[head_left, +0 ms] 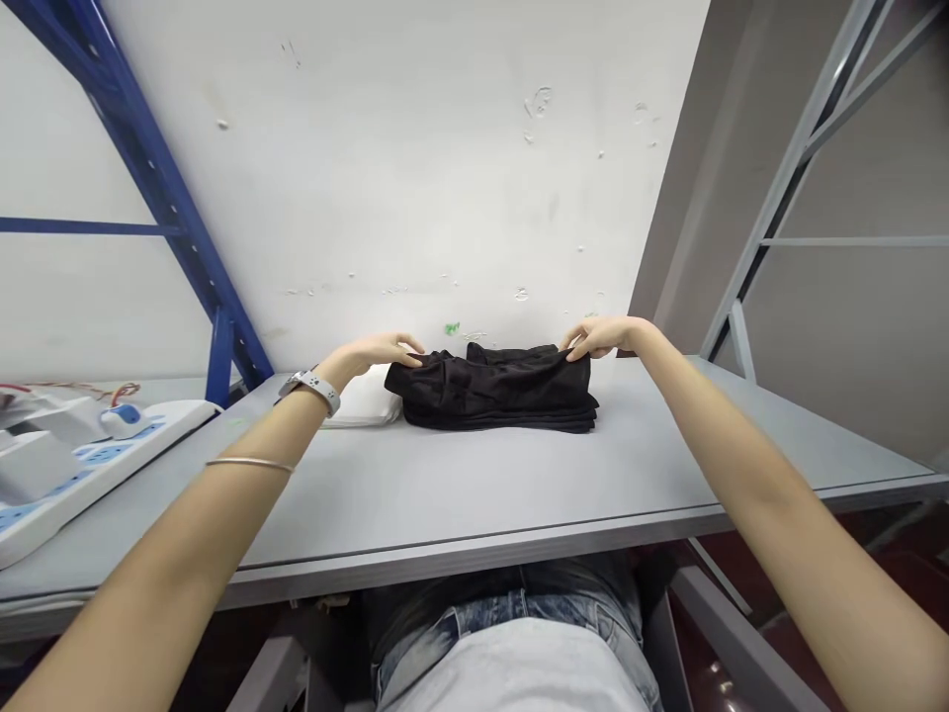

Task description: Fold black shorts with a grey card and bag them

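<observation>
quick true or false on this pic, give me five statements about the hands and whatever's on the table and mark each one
1. The left hand holds one end of the black cloth. True.
2. The right hand is touching nothing. False: its fingers and thumb grip the other end of the black cloth.
3. A watch with a pale strap is on the left wrist. True.
4. The white folded item lies to the right of the black cloth. False: it lies to its left, partly behind the left hand and wrist.
5. The power strip on the left has plugs or adapters in it. True.
</observation>
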`<control>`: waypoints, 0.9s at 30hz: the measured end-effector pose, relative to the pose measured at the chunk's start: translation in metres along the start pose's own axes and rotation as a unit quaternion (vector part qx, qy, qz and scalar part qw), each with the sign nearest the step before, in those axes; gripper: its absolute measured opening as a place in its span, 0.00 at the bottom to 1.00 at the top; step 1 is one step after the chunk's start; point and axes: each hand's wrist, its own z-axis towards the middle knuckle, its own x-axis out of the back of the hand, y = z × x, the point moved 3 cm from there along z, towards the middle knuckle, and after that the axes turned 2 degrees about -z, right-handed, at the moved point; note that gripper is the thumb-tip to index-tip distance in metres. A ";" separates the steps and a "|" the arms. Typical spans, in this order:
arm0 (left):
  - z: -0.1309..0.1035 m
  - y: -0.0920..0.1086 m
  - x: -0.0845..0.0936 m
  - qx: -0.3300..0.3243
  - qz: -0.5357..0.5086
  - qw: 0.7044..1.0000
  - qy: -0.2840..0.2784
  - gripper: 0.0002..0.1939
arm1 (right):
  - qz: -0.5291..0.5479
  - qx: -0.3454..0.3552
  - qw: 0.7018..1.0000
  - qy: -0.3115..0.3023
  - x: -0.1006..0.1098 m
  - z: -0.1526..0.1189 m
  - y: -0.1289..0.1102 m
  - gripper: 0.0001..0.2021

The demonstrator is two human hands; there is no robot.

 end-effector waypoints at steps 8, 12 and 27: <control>0.071 0.055 0.051 0.057 0.024 0.982 0.177 0.11 | 0.192 0.044 0.884 0.423 0.068 0.035 -0.010 0.06; 0.062 0.074 0.067 -0.016 -0.157 0.965 0.209 0.13 | 0.240 0.177 0.817 0.494 0.091 0.015 -0.012 0.03; -0.042 0.037 0.006 -0.116 0.092 0.985 -0.085 0.25 | -0.097 0.133 0.986 0.014 -0.049 -0.061 0.021 0.28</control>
